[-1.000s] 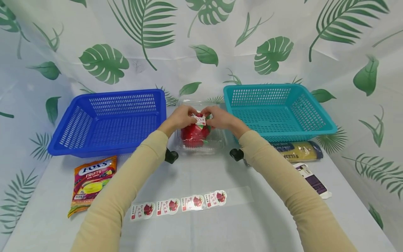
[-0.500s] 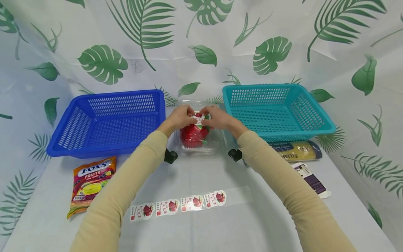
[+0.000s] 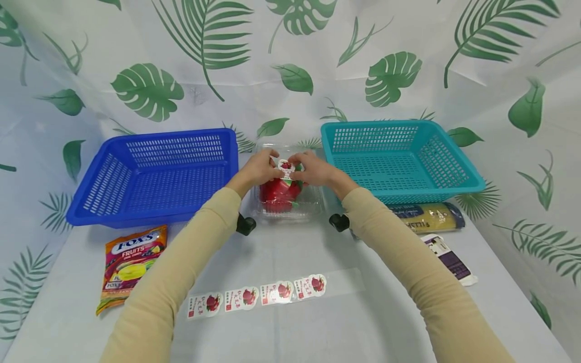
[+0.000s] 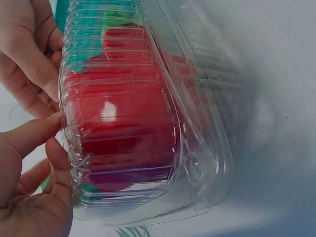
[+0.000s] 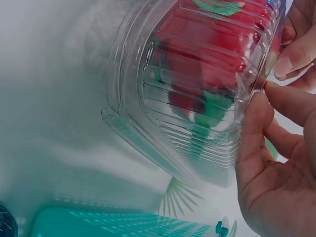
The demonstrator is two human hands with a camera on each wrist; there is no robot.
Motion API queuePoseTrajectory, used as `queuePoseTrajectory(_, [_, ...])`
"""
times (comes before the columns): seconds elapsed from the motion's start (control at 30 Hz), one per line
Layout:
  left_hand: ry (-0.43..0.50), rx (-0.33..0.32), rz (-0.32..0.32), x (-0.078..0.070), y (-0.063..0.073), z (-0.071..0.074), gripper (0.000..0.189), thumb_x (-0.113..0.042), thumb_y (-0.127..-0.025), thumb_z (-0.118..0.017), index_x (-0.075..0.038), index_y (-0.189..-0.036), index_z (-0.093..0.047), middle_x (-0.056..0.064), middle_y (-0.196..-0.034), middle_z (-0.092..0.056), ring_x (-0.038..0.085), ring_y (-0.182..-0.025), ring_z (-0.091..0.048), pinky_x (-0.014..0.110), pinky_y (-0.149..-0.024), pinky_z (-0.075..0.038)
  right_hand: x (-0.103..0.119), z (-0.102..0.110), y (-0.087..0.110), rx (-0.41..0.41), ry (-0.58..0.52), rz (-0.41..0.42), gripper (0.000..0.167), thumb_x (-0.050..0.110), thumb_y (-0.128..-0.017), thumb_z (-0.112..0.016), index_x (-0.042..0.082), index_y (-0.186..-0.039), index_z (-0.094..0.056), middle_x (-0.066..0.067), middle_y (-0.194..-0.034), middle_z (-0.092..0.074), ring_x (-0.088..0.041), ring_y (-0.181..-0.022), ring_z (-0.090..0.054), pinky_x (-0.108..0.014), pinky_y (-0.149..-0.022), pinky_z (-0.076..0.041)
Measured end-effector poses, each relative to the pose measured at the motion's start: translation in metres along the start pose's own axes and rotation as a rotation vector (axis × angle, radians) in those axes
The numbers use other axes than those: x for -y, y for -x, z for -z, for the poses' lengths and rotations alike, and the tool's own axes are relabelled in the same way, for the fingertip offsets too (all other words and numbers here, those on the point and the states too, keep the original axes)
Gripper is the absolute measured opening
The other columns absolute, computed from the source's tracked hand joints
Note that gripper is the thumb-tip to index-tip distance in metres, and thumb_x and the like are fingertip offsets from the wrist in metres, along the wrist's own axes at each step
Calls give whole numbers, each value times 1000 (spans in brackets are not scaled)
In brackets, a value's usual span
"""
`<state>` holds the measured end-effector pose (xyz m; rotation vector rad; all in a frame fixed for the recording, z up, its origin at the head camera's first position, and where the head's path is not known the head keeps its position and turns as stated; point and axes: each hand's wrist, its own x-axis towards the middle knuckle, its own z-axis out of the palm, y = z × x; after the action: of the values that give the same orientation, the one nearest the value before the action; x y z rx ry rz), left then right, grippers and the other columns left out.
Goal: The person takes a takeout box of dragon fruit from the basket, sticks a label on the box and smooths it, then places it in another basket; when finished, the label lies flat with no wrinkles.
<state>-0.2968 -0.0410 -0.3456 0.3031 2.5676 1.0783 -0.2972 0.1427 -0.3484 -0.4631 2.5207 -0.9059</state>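
Observation:
A clear plastic clamshell box (image 3: pixel 313 205) stands shut at the back middle of the table. Inside it lies red dragon fruit (image 3: pixel 278 194) with green tips. On the lid is a small white fruit sticker (image 3: pixel 286 166) with a red fruit picture. My left hand (image 3: pixel 260 167) touches the sticker's left side with its thumb. From the right, my right hand (image 3: pixel 316 170) has its thumb on the other side. Their forefingers are bent and stand off the sticker. In the left wrist view, fingertips (image 4: pixel 58 150) rest against the lid; some contact is hidden.
A blue basket (image 3: pixel 159 219) stands left of the box, a teal basket (image 3: pixel 408 195) right. A candy bag (image 3: pixel 131 267) lies front left. Spaghetti (image 3: pixel 428 218) and a white-and-purple packet (image 3: pixel 449 259) lie right. A backing strip (image 3: pixel 342 282) with several stickers lies in front.
The forefingers have spread away from the sticker, so its upper part with the fruit picture now shows. Both thumbs stay at its lower part; the box has not moved.

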Motion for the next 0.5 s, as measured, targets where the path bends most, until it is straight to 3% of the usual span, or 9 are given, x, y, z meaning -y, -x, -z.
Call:
queuePoseTrajectory(0.23, [-9, -12, -3, 0, 1, -1, 33, -19, -93, -67, -1, -117, -53, 13, -106, -56, 23, -93, -57, 31, -83, -53, 1, 0, 0, -7, -14, 17, 44, 13, -99, -58, 0, -137, -40, -18, -136, -36, -30, -118, -43, -41, -84, -55])
queuePoseTrajectory(0.4, [-15, -3, 7, 1, 1, 0, 36, -20, -94, -67, -2, -124, -57, 13, -110, -59, 24, -96, -58, 32, -86, -53, 0, -1, 0, 2, 12, 23, 37, 13, -100, -56, -2, -131, -44, -19, -132, -38, -29, -113, -47, -37, -82, -55])
queuePoseTrajectory(0.5, [-10, 1, 1, 1, 1, 0, 44, -20, -94, -66, -3, -133, -54, 14, -115, -57, 25, -99, -57, 33, -88, -53, 0, 0, -1, -2, 20, 5, 40, 15, -100, -57, -1, -135, -45, -18, -133, -39, -29, -111, -49, -36, -82, -55])
